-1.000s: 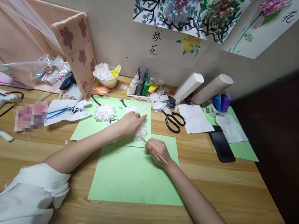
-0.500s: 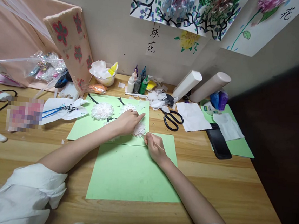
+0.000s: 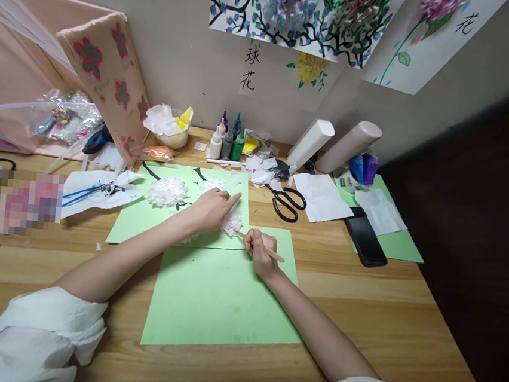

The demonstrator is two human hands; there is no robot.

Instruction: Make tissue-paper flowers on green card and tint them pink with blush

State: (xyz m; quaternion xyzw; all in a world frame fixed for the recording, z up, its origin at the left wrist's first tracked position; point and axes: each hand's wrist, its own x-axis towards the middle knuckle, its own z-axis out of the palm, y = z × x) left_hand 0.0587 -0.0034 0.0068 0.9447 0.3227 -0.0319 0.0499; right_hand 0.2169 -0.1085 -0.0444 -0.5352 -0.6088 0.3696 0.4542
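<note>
My right hand (image 3: pixel 261 253) is closed on a thin wooden stick (image 3: pixel 274 255), its tip reaching the edge of a white paper flower (image 3: pixel 232 221). My left hand (image 3: pixel 211 212) lies over the upper green sheet (image 3: pixel 122 226) with one finger stretched out, just beside that flower; what is beneath its palm is hidden. On the same sheet are another ruffled white flower (image 3: pixel 167 191) at the left and one (image 3: pixel 212 185) behind my left hand, with dark painted stems (image 3: pixel 151 171) near them. A second green sheet (image 3: pixel 221 302) lies in front, under my right wrist.
Black-handled scissors (image 3: pixel 285 205) and white paper (image 3: pixel 323 197) lie right of the flowers, near a phone (image 3: pixel 366 236). Several small paint bottles (image 3: pixel 227 143), a bowl (image 3: pixel 169 130) and two tall bottles (image 3: pixel 313 144) stand along the wall. Brushes (image 3: pixel 85 193) rest on tissue at left.
The whole view has shifted, so most things appear slightly further left. The stick in my right hand shows more of its length, and my right hand sits slightly further from the flower.
</note>
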